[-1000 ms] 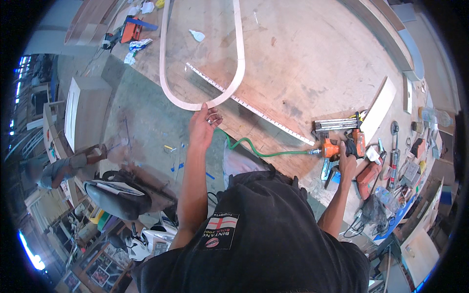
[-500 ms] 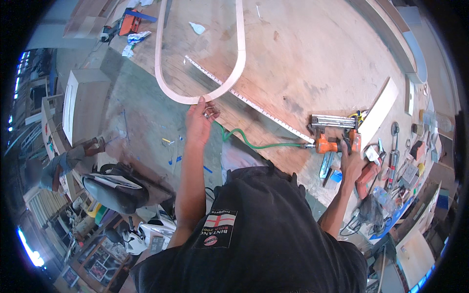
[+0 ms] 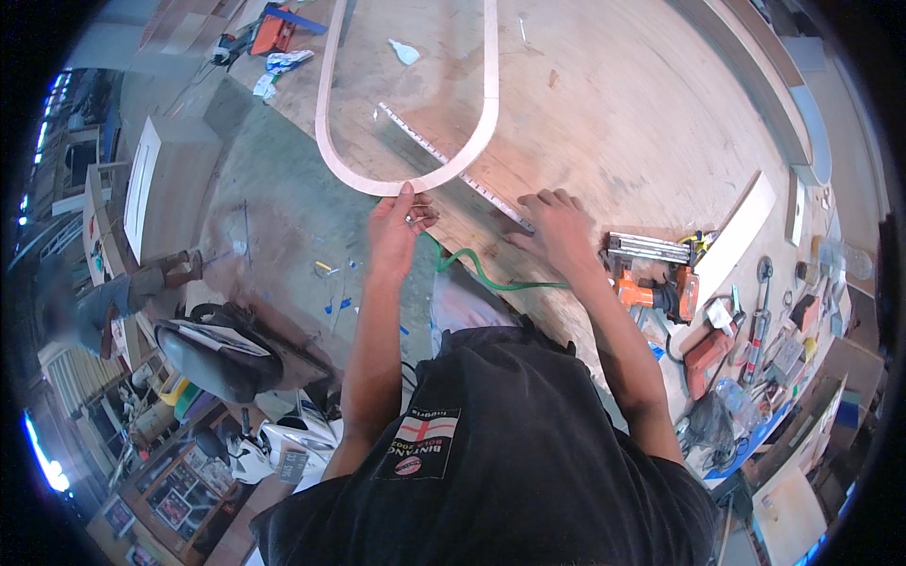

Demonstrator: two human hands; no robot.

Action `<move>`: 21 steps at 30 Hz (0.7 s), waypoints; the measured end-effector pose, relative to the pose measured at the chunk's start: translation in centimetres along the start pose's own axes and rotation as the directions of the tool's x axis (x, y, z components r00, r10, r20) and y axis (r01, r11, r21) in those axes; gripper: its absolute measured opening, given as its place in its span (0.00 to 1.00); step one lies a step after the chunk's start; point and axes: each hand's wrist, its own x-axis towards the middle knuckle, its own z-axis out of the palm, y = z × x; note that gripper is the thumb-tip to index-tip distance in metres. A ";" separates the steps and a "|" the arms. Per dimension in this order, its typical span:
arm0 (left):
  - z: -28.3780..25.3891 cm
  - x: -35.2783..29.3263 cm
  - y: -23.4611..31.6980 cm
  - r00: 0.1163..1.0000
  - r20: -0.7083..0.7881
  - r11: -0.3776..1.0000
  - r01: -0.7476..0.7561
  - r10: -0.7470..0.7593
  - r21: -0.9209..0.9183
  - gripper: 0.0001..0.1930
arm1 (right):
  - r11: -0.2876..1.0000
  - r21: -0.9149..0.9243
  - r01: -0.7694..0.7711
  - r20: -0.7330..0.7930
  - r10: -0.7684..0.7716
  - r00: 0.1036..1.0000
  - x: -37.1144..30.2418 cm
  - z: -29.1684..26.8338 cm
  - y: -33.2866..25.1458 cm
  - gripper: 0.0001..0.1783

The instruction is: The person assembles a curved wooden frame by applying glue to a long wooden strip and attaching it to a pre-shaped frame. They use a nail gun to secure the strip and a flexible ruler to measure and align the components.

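Observation:
A pale wooden frame with a rounded U-shaped end reaches over the worktable. My left hand grips the bottom of its curve, thumb on top and fingers curled below. Under the frame, a long white strip with dark marks, like a ruler, lies slanting across the boards. My right hand is over its nearer part, thumb and fingers apart; the rest of the strip is hidden there. To the right of that hand an orange nail gun lies on its side, with a green air hose running near it.
A pale board lies beyond the nail gun. Several tools and a red-brown case crowd the table's right side. An orange tool sits far left. A motorbike seat stands at left, with another person farther off.
My right hand has let go of the nail gun and moved left to the marked strip. My left hand still holds the frame's curve. The whole view has shifted slightly.

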 end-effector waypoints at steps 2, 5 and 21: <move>0.0 0.0 0.3 1.000 -0.016 0.998 -0.006 0.007 0.059 0.15 | 0.996 -0.059 0.063 0.101 -0.057 0.993 1.9 0.9 -0.5 0.19; -0.1 -0.4 0.7 0.999 -0.019 0.990 -0.033 0.036 0.135 0.17 | 0.973 -0.145 0.178 0.143 -0.157 0.977 3.2 1.5 -0.9 0.10; -0.6 -0.3 1.9 0.993 -0.099 0.962 -0.029 0.058 0.273 0.19 | 0.782 -0.244 0.574 0.102 -0.568 0.817 10.2 2.9 -2.7 0.08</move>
